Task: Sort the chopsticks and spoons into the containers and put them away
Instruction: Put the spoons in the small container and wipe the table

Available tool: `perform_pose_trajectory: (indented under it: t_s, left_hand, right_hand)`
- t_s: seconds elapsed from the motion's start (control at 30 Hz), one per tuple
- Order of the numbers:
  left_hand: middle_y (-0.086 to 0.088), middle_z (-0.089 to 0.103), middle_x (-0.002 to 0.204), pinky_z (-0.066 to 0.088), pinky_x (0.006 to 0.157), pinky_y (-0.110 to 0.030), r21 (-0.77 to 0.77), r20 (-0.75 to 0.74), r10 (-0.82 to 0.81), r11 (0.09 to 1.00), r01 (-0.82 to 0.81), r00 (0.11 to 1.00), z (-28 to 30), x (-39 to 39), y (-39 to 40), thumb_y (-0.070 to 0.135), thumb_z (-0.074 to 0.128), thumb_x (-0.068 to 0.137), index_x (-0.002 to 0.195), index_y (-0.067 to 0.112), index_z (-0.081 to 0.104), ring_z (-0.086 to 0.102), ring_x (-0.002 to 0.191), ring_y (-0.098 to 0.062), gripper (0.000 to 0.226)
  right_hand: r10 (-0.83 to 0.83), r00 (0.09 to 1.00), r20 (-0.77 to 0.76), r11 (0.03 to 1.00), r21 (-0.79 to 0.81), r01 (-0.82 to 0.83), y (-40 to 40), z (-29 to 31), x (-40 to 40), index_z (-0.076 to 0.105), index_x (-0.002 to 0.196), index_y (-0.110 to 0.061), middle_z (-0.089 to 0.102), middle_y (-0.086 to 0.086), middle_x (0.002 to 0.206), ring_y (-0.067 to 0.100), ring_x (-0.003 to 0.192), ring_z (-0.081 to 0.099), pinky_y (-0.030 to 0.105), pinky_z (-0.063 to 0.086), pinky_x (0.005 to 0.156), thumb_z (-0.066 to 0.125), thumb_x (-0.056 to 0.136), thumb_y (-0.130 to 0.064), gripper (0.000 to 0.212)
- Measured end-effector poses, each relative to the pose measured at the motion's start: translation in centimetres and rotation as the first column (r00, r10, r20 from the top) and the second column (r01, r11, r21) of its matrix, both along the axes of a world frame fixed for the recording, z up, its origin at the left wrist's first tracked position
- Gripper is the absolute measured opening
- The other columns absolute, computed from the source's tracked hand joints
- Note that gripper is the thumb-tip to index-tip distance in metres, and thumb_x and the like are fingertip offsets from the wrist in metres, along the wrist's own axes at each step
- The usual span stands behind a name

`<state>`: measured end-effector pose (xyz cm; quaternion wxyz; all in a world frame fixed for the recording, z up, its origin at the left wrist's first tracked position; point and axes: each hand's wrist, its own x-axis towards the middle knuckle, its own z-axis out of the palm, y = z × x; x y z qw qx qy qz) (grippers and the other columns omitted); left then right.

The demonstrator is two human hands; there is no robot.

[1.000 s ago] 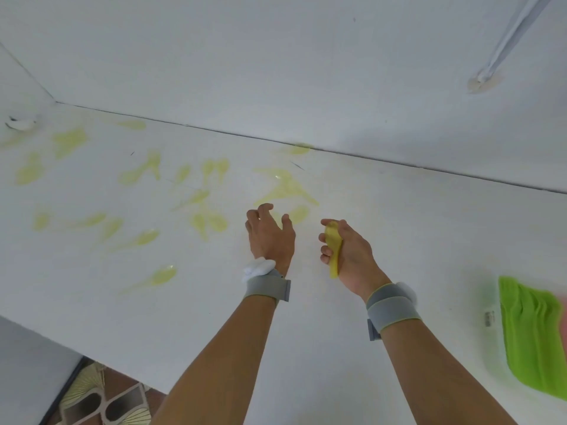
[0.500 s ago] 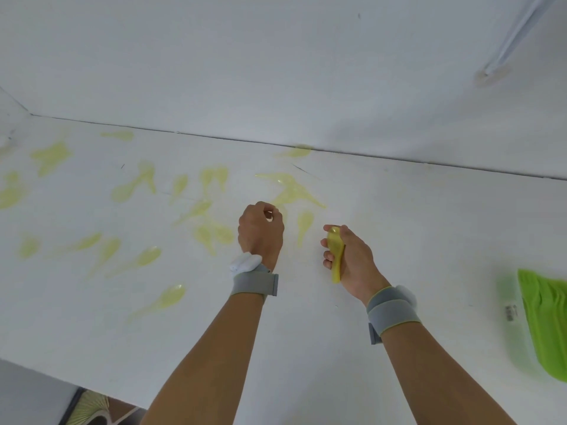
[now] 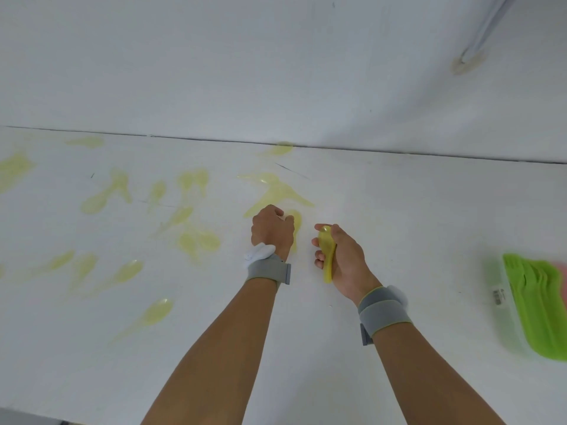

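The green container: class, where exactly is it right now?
In the head view, the green container sits on the white table at the far right edge, right of the right hand.

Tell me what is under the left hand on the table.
A yellow spoon lies on the table partly beneath the left hand, showing at its right edge. The curled fingers hide the rest, so the grip cannot be judged.

Table (image 3: 399, 228): white, matt, smooth, faint dark scuffs. Scattered spoons (image 3: 153, 314): translucent yellow plastic, glossy, small highlights on bowls. Spoon in right hand (image 3: 326, 256): same yellow plastic, smooth, slight sheen. Wristbands (image 3: 383, 311): grey woven cloth, matt, one edged in yellow-green. Container at right edge (image 3: 506, 305): clear plastic, paper label; contents bright green, blurred, look like plastic. Wall (image 3: 245, 72): white, matt.
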<state>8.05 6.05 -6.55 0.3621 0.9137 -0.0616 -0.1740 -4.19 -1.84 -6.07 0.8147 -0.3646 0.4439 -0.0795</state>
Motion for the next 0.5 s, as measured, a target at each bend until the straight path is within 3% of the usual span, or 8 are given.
perform_pose_trajectory:
  t_s: [0.13, 0.23, 0.33, 0.4, 0.5]
  left_hand:
    - [-0.001, 0.073, 0.093, 0.047, 0.069, -0.027, -0.037, -0.010, 0.004, 0.999, -0.004, 1.000, 0.2, -0.3, -0.2, 0.025, 0.066, 0.090, 0.095, 0.016, 0.074, 0.068, 0.084, -0.024, 0.013]
    - [0.004, 0.073, 0.080, 0.051, 0.068, -0.022, -0.224, -0.042, 0.003, 0.974, -0.012, 0.999, 1.0, -0.7, -0.3, 0.021, 0.072, 0.087, 0.088, 0.013, 0.077, 0.067, 0.073, -0.007, 0.009]
    - [0.007, 0.074, 0.077, 0.047, 0.062, -0.007, -0.376, -0.080, -0.050, 0.927, 0.017, 0.996, 2.1, -1.8, -0.4, 0.019, 0.077, 0.084, 0.085, 0.015, 0.079, 0.063, 0.064, 0.007, 0.005]
    - [0.005, 0.075, 0.077, 0.050, 0.060, -0.009, -0.419, -0.096, -0.067, 0.908, 0.021, 0.993, 2.5, -2.7, -0.5, 0.019, 0.078, 0.083, 0.086, 0.014, 0.079, 0.066, 0.066, 0.004, 0.006]
    - [0.004, 0.074, 0.077, 0.054, 0.065, -0.018, -0.472, -0.105, 0.003, 0.880, -0.052, 0.994, 2.6, -3.4, -0.6, 0.023, 0.078, 0.082, 0.083, 0.016, 0.076, 0.067, 0.070, 0.000, 0.007]
  right_hand:
    - [-0.001, 1.000, -0.008, 1.000, -0.016, 0.001, -0.2, -0.1, 0.1, 0.067, 0.113, -0.011, 0.060, 0.009, 0.081, 0.017, 0.056, 0.041, 0.030, 0.038, 0.055, 0.032, 0.111, -0.032, 0.042]
    - [-0.025, 1.000, -0.016, 0.997, -0.068, 0.024, -0.5, 0.0, 0.5, 0.068, 0.114, -0.012, 0.062, 0.010, 0.086, 0.017, 0.058, 0.044, 0.030, 0.040, 0.057, 0.034, 0.110, -0.033, 0.040]
    - [-0.068, 0.998, -0.009, 0.995, -0.074, 0.067, -0.7, 0.1, 1.1, 0.067, 0.113, -0.013, 0.064, 0.013, 0.094, 0.019, 0.063, 0.048, 0.031, 0.042, 0.060, 0.039, 0.108, -0.031, 0.034]
    - [-0.063, 0.997, 0.050, 0.998, -0.010, 0.064, -0.6, 0.5, 1.8, 0.066, 0.112, -0.012, 0.066, 0.016, 0.102, 0.023, 0.073, 0.055, 0.036, 0.046, 0.068, 0.044, 0.106, -0.031, 0.030]
    - [-0.046, 0.988, 0.147, 0.992, 0.127, 0.028, -0.3, 1.2, 2.6, 0.065, 0.118, -0.009, 0.072, 0.019, 0.111, 0.029, 0.084, 0.068, 0.038, 0.056, 0.076, 0.038, 0.109, -0.038, 0.040]
